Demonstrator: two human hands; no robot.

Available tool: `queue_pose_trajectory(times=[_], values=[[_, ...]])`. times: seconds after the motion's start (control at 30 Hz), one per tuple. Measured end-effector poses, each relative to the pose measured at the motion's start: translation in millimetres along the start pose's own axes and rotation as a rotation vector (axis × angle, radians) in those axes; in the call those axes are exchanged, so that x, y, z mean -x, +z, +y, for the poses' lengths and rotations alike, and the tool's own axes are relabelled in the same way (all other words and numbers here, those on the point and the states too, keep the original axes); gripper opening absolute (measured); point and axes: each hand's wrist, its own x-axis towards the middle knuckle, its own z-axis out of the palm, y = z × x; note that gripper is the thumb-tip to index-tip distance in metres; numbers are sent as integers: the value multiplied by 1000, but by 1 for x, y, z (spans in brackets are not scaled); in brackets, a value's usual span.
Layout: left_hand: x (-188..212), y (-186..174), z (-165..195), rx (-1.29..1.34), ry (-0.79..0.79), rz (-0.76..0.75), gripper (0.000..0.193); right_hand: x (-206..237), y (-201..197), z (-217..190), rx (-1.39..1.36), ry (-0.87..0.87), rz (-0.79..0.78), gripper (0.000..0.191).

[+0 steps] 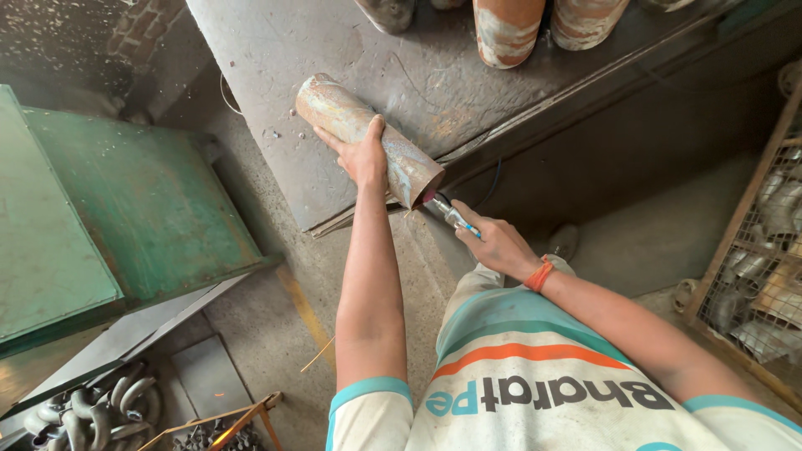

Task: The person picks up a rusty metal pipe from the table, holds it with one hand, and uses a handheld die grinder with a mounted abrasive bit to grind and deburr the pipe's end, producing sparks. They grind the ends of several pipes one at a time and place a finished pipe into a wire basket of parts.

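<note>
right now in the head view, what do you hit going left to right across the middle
green metal cabinet → left hand resting on the rusty pipe → small grinding tool at the pipe's open end → right hand holding it → orange wristband → wire cage of pipe elbows

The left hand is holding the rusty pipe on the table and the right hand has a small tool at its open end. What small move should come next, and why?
Probably ease the slim blue-handled tool a little deeper into the rusty metal pipe. Its tip sits just at the pipe's open end, the right hand grips it, and the left hand presses the pipe on the grey metal table, so it looks steady.
</note>
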Motion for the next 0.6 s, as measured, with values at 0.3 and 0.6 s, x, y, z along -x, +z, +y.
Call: queue_pose_trajectory(times=[0.3, 0.6], values=[[1, 0, -1, -12, 0, -1, 132, 5, 2, -17, -93, 25, -81, 58], [3, -3, 0, -12, -15, -9, 132, 10, -14, -41, -63, 120, -83, 59]])
